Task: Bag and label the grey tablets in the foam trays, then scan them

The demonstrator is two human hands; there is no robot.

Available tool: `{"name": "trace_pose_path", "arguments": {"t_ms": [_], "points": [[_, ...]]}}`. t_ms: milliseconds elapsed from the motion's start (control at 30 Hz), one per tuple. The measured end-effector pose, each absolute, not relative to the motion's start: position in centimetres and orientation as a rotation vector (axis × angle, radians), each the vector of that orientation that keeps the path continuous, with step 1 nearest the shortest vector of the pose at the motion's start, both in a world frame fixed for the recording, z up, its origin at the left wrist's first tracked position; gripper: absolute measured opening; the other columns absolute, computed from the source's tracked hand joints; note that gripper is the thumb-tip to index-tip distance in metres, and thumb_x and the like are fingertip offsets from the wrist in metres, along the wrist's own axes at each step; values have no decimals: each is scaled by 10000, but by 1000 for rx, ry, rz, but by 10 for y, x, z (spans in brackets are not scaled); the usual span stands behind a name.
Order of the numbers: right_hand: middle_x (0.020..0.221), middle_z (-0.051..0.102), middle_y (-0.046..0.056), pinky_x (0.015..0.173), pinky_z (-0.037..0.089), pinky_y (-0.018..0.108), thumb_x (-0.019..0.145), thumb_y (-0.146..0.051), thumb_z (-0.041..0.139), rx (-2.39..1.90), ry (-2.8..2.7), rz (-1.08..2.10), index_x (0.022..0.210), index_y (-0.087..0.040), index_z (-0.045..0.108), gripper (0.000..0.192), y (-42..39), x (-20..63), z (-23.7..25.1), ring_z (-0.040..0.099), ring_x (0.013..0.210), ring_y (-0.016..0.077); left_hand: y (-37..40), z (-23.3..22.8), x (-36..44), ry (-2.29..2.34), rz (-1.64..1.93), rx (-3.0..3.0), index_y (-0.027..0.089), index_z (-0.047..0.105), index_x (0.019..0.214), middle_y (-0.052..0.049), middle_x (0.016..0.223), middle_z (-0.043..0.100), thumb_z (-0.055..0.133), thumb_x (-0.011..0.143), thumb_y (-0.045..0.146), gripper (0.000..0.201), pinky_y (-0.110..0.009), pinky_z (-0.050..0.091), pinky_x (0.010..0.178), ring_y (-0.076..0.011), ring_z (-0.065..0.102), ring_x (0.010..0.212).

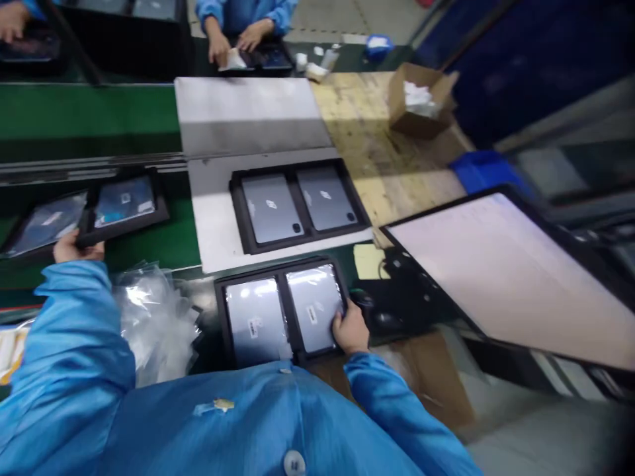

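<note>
Head view of a packing bench: the person's left hand [74, 247], reaching out of a blue sleeve, is closed on the near edge of a black two-pocket tray on the green conveyor belt [124, 208], which carries two flat devices in clear film. The right hand [350, 328] rests with fingers curled over the near right corner of a second black two-pocket tray [282, 316] lying just in front of the person; its two pockets hold grey slab-shaped tablets wrapped in shiny clear plastic, each bearing a small white label. Farther away, on a white sheet, a third black tray [299, 203] holds two unwrapped grey tablets. A heap of crumpled clear plastic bags [153, 317] lies between the two hands, left of the near tray. To the right stands a tilted flat monitor with a pale screen [510, 271]. At the far edge, a brown cardboard box of white scraps [419, 99] sits on a wooden board, and a co-worker's hands [238, 43] handle a dark device.
</note>
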State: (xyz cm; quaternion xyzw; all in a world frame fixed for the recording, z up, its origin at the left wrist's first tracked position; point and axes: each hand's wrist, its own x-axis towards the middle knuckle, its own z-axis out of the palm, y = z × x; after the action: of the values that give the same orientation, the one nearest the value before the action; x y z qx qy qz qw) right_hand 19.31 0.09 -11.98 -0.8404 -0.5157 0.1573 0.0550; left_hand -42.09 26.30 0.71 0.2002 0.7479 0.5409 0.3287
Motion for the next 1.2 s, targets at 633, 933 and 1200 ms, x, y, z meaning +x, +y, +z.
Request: {"name": "trace_pose_path", "arguments": {"t_ms": [633,933,1200], "points": [[1188,735,79,1032,549,423,899,-580,710,-1466,-914,1305,1320,-199,622,574,3,178,-16,685,1103,258,-15,48,-66,1391,1403,584,303,723,1164,-7,1214,738,846,677,399,511,-499,477,1248,-333,545,1417],[1366,656,182,1229,373,497,904,-377,709,-1805,-1460,1058,1201,-144,758,380,-23,276,-103,533,1388,338,-115,-55,7,1569,824,147,181,694,1016,-148,1140,745,659,922,449,286,-416,631,1035,-309,688,1232],[1341,712,167,1149,487,461,939,-526,603,-1664,-1402,1228,1382,-136,660,593,-39,299,-127,663,1260,310,-120,-47,26,1608,607,84,122,708,880,-191,972,765,747,895,548,428,-337,615,875,-295,745,1035]]}}
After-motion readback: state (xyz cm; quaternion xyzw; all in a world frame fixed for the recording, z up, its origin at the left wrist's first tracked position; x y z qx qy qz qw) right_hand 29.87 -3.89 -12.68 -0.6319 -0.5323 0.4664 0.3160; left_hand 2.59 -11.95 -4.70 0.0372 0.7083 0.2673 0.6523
